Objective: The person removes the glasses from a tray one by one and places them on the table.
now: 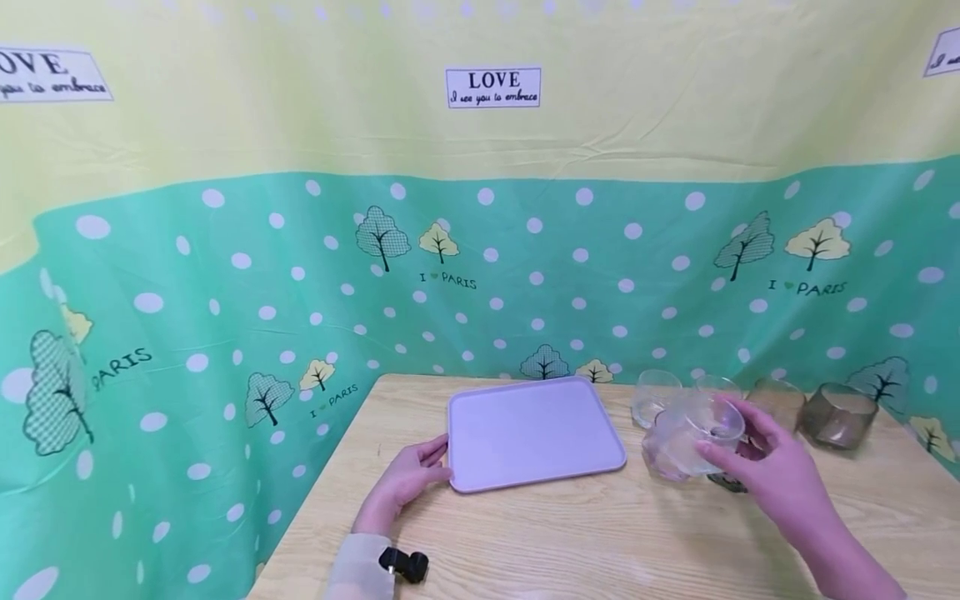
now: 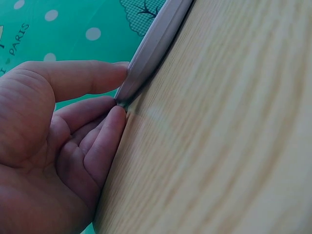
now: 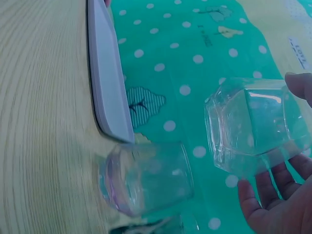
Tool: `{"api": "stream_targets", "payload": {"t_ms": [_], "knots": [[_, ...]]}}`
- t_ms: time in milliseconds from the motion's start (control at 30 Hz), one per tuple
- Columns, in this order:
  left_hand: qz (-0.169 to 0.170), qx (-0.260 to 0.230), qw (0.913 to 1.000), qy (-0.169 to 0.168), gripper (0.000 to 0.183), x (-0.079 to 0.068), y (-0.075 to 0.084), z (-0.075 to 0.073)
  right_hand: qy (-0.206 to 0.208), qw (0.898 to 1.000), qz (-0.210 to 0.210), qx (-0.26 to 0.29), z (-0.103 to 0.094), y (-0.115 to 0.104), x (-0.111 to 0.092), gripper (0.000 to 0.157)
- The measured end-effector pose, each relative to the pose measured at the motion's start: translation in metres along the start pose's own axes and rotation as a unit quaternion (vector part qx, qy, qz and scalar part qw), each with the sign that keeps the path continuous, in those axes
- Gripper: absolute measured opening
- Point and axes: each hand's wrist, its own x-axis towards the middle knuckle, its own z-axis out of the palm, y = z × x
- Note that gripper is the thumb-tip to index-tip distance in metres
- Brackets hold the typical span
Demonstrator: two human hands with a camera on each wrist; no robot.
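My right hand holds a clear faceted glass above the table, thumb on one side and fingers on the other. The glass is tilted and looks empty in the right wrist view. Just below it stands a pinkish clear glass, partly hidden in the head view. At the left edge of a flat lilac tray, my left hand pinches the rim between thumb and fingers, as the left wrist view shows. The tray lies flat on the table.
Behind the held glass stand a clear glass, another partly hidden clear one, an amber glass and a dark brown glass. A dark glass shows partly beside the pinkish one. A patterned green curtain hangs behind the wooden table.
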Motion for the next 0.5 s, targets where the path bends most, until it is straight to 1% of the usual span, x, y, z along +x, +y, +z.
{"api": "stream_targets", "payload": {"t_ms": [67,200,233,333,400,500], "knots": [[-0.001,0.000,1.0000,0.000,0.073,-0.001,0.000,0.001,0.008,1.000,0.009,-0.009,-0.012,0.005,-0.001,0.090],[0.002,-0.006,1.0000,0.000,0.073,0.000,0.000,0.001,0.028,0.998,0.048,-0.037,-0.035,0.015,-0.002,0.091],[0.003,-0.008,1.0000,0.001,0.073,0.000,0.001,0.001,0.038,0.997,0.052,-0.040,-0.039,0.017,-0.003,0.091],[0.008,-0.014,0.9999,0.002,0.072,0.000,0.001,0.001,0.066,0.995,0.064,-0.037,-0.051,0.022,-0.005,0.089],[0.007,-0.012,0.9999,0.001,0.073,0.000,0.001,0.001,0.087,0.994,0.059,-0.026,-0.058,0.025,-0.007,0.087],[0.007,-0.005,1.0000,0.000,0.073,0.000,0.000,0.000,0.106,0.993,0.058,-0.004,-0.067,0.030,-0.008,0.083]]}}
